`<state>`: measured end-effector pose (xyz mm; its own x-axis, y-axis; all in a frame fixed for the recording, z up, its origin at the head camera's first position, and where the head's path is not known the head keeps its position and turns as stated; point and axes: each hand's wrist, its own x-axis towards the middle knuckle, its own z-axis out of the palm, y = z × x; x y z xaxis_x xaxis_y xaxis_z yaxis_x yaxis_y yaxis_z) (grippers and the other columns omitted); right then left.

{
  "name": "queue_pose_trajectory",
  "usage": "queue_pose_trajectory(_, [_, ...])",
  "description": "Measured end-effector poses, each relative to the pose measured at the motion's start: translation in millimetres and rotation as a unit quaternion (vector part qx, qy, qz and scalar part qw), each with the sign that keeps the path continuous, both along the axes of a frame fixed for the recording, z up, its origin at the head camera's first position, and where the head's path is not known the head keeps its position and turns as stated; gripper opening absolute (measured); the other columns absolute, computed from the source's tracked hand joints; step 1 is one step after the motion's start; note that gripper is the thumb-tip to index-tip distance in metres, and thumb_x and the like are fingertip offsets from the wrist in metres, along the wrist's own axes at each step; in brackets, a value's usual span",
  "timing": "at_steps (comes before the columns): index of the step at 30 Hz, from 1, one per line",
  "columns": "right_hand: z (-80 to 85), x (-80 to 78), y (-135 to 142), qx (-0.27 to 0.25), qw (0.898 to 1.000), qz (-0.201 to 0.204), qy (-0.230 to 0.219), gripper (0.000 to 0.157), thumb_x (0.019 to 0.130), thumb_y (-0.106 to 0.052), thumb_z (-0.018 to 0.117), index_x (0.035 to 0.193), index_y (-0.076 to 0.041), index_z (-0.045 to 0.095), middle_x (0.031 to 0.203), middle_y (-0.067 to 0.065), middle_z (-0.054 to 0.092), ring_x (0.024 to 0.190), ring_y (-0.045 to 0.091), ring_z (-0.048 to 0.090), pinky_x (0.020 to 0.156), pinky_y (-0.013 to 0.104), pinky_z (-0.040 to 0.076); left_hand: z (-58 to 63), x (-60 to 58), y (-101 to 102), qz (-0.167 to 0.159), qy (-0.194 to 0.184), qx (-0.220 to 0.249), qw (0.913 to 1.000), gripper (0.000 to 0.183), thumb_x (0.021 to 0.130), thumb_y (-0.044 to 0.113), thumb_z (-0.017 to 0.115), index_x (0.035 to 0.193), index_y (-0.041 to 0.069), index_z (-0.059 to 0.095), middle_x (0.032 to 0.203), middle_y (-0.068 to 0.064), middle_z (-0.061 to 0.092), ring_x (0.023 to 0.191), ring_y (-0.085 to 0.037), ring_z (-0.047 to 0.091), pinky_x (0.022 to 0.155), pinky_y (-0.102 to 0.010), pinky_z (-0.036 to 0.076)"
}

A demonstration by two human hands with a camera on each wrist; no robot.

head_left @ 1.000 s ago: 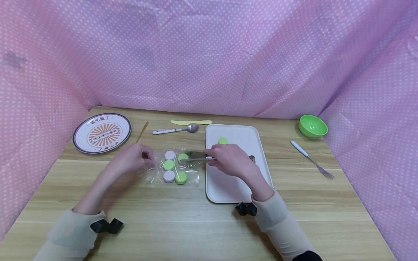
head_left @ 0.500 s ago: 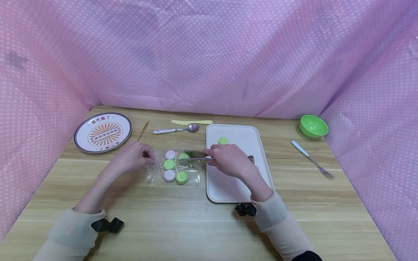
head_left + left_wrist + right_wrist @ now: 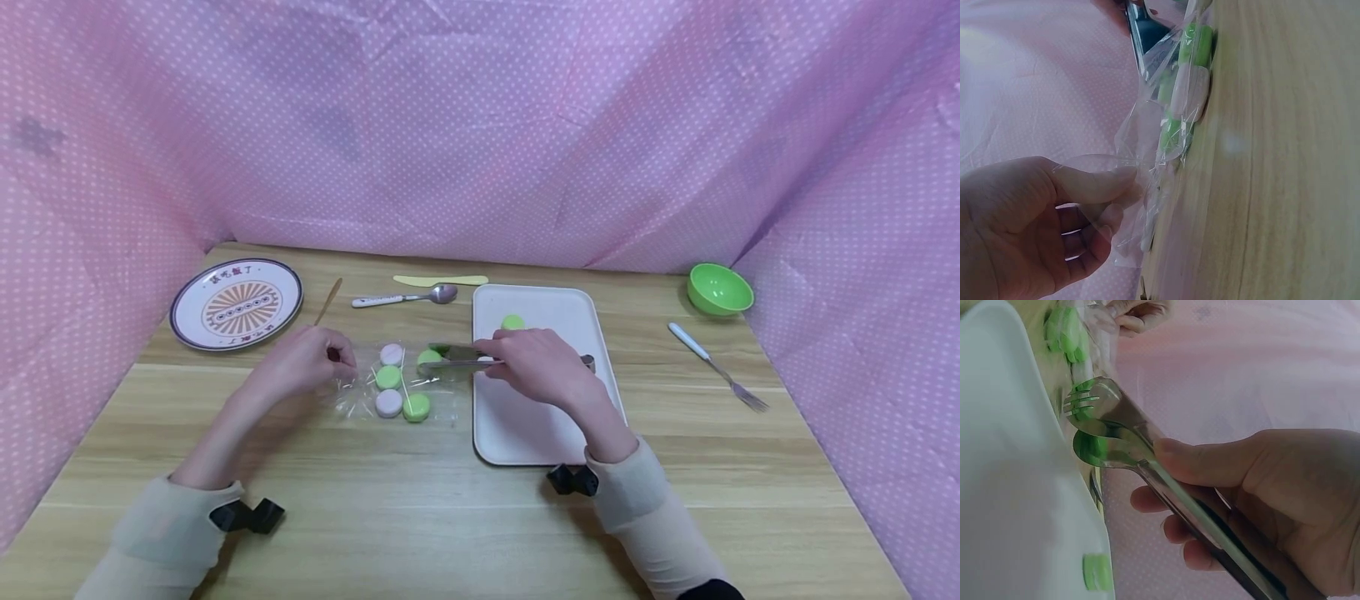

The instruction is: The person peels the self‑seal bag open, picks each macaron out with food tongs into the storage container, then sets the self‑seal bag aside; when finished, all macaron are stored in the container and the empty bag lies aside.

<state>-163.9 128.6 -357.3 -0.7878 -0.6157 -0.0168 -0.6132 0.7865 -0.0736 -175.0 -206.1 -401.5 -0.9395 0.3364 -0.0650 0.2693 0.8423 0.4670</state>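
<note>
My left hand (image 3: 307,362) pinches the edge of a clear plastic bag (image 3: 1132,134) between thumb and fingers. On the bag lie pale pink and green macarons (image 3: 388,403), with a thin white stick (image 3: 406,383) among them. My right hand (image 3: 536,364) reaches over the tray and grips metal tongs (image 3: 1172,494), one tip slotted like a fork. Between the tong tips, at the bag's right side, is a green macaron (image 3: 429,360), partly hidden by the metal. Another green macaron (image 3: 513,322) sits on the white tray (image 3: 517,433), near its far end.
Behind the bag lie a spoon (image 3: 442,293) and a yellow knife (image 3: 440,282). A patterned plate (image 3: 191,321) and a thin brown stick (image 3: 328,302) are at the left. At the right are a green bowl (image 3: 720,290) and a fork (image 3: 716,367). Pink dotted cloth surrounds the table.
The tongs in my right hand have shifted slightly right, and the green macaron between their tips has moved with them. My left hand has barely moved.
</note>
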Motion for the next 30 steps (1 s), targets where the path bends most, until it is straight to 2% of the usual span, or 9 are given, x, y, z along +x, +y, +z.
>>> queue_pose_trajectory(8, [10.4,-2.4,52.2,-0.035,0.998,-0.048,0.005,0.032,0.087,-0.027,0.066,0.119,-0.027,0.062,0.086,-0.01,0.061,0.068,0.011,0.054,0.059,0.03,0.043,-0.4,-1.0,-0.1,-0.003,0.004,-0.001,1.0,0.013,0.073,0.022,0.075,0.067,0.028,0.066,0.069,0.01,0.064,0.066,-0.01,0.054,0.064,-0.027,0.041])
queue_pose_trajectory(12, [13.3,-5.3,85.7,-0.054,0.996,-0.069,-0.006,0.039,0.089,-0.025,0.064,0.127,-0.02,0.058,0.096,-0.002,0.066,0.079,0.016,0.062,0.068,0.035,0.049,-0.2,-0.6,-0.8,-0.008,0.013,-0.002,0.9999,0.014,0.073,0.02,0.075,0.066,0.028,0.066,0.068,0.01,0.063,0.066,-0.01,0.053,0.064,-0.027,0.04])
queue_pose_trajectory(19, [14.5,-7.6,136.0,-0.057,0.991,-0.119,0.005,0.041,0.089,-0.027,0.063,0.128,-0.018,0.058,0.112,0.005,0.069,0.102,0.03,0.065,0.083,0.049,0.049,0.0,0.0,-1.1,-0.01,0.018,0.004,0.9998,0.014,0.072,0.017,0.075,0.066,0.026,0.067,0.069,0.009,0.063,0.066,-0.009,0.053,0.064,-0.027,0.04])
queue_pose_trajectory(23, [12.9,-9.9,151.2,-0.062,0.989,-0.136,-0.013,0.043,0.089,-0.024,0.063,0.131,-0.015,0.056,0.119,0.01,0.066,0.109,0.035,0.062,0.089,0.052,0.046,-0.7,0.0,-0.7,-0.01,0.025,0.005,0.9996,0.014,0.071,0.016,0.075,0.066,0.026,0.067,0.069,0.009,0.063,0.066,-0.009,0.052,0.063,-0.026,0.04])
queue_pose_trajectory(30, [9.0,-13.1,158.3,-0.055,0.989,-0.137,-0.008,0.044,0.088,-0.024,0.064,0.13,-0.015,0.056,0.118,0.012,0.067,0.108,0.035,0.062,0.088,0.053,0.047,-0.3,-0.6,0.2,-0.01,0.034,0.008,0.9993,0.015,0.071,0.016,0.076,0.066,0.026,0.066,0.071,0.009,0.064,0.067,-0.009,0.053,0.065,-0.026,0.041])
